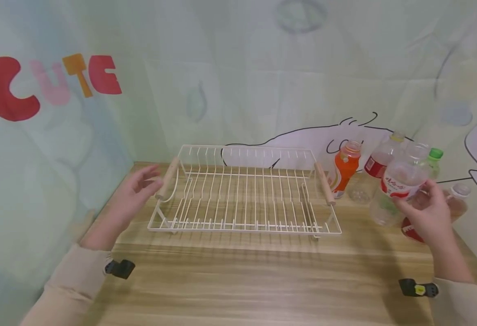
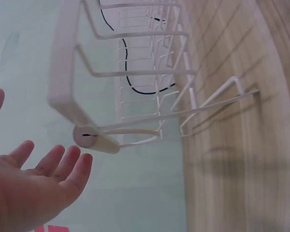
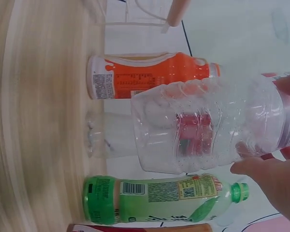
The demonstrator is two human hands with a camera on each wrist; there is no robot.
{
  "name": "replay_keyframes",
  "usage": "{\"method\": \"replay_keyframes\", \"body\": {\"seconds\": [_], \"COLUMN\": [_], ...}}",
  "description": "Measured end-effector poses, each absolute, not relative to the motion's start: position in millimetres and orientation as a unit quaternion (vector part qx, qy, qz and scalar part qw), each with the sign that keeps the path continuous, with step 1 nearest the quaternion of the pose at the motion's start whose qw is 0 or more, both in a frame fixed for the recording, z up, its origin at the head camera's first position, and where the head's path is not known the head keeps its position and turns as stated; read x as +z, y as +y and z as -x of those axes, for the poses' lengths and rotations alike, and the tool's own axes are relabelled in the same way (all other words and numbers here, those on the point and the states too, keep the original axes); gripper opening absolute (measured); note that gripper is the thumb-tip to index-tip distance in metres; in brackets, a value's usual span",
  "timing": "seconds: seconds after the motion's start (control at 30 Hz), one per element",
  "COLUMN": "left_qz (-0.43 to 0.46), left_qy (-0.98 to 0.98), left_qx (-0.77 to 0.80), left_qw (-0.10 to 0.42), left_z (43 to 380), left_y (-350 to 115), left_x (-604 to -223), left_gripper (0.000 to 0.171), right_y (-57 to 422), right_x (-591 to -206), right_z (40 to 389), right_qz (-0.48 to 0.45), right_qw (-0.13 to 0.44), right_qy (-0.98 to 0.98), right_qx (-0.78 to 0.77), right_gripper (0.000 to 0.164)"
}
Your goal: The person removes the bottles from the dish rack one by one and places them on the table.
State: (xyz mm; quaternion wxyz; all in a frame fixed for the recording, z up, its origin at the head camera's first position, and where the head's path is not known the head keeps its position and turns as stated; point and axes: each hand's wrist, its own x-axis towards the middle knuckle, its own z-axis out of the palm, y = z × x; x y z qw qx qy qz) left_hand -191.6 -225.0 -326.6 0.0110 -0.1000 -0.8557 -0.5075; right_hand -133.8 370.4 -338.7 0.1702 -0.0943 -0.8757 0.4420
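My right hand point(image 1: 427, 210) grips a clear plastic bottle point(image 1: 399, 181) by its red-and-white label. In the right wrist view this bottle point(image 3: 183, 128) is held above the table, its base apart from the wood. My left hand point(image 1: 134, 192) hangs beside the wooden handle point(image 1: 167, 179) of a white wire dish rack point(image 1: 242, 231), fingers relaxed and holding nothing. The left wrist view shows its fingertips point(image 2: 79, 166) close to the rack's handle end point(image 2: 87, 137). Behind the held bottle stand an orange bottle point(image 3: 150, 75), a green-labelled bottle point(image 3: 159, 200) and a clear one with a red label point(image 1: 377, 165).
The rack stands mid-table on the wooden tabletop point(image 1: 238, 276), with no dishes in its slots. Another bottle with a red label point(image 1: 413, 230) stands at the right, beside a further capped bottle point(image 1: 458, 199). A printed curtain point(image 1: 238, 90) hangs behind and along the left.
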Motion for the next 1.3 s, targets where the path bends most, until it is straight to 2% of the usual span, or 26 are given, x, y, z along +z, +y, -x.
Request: {"method": "replay_keyframes", "body": {"seconds": [0.43, 0.7, 1.3], "left_qz": [0.094, 0.097, 0.073], "left_qy": [-0.852, -0.86, -0.874], "left_qx": [-0.514, -0.5, -0.479], "left_qw": [0.022, 0.038, 0.038], "left_z": [188, 187, 190], "left_y": [-217, -212, -207], "left_x": [-355, -366, -373], "left_gripper": [0.073, 0.069, 0.071], "right_y": [365, 364, 365], "right_x": [-357, -368, -387], "right_z": [144, 149, 157], "right_qz": [0.115, 0.124, 0.152], "right_qw": [0.181, 0.193, 0.131], "right_qy": [-0.855, -0.859, -0.863], "right_qx": [0.472, 0.459, 0.464], "right_gripper": [0.073, 0.072, 0.084]}}
